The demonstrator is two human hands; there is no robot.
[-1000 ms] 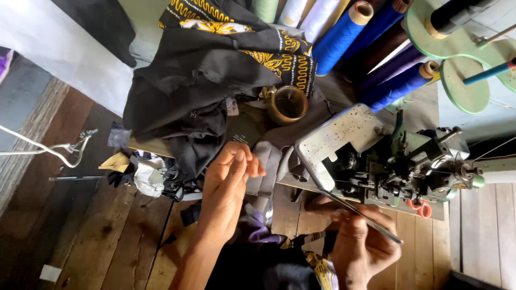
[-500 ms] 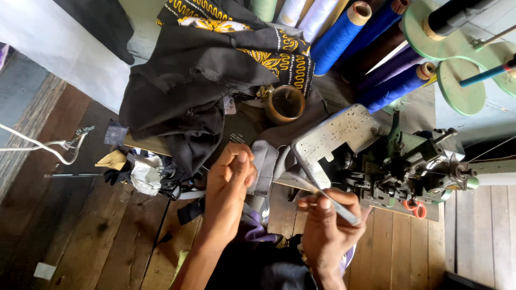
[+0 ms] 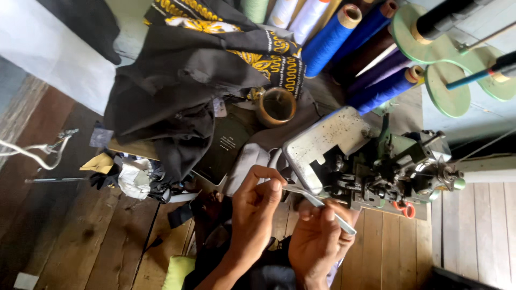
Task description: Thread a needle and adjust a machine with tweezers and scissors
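Tweezers [image 3: 322, 207] pinched in right hand [image 3: 317, 241]; left hand [image 3: 258, 201] fingers steady tip at overlock machine [image 3: 371, 166]. Threading; likely needs fine aim.

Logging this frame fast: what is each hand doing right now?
Left hand: fingertips pinched shut at the sewing machine; what they pinch cannot be told.
Right hand: closed on metal tweezers, tips aimed at the left fingertips.

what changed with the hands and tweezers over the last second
The right hand rose toward the sewing machine, still holding the tweezers, tips now near the left hand. The left hand barely moved. The black cloth and thread cones stayed put.
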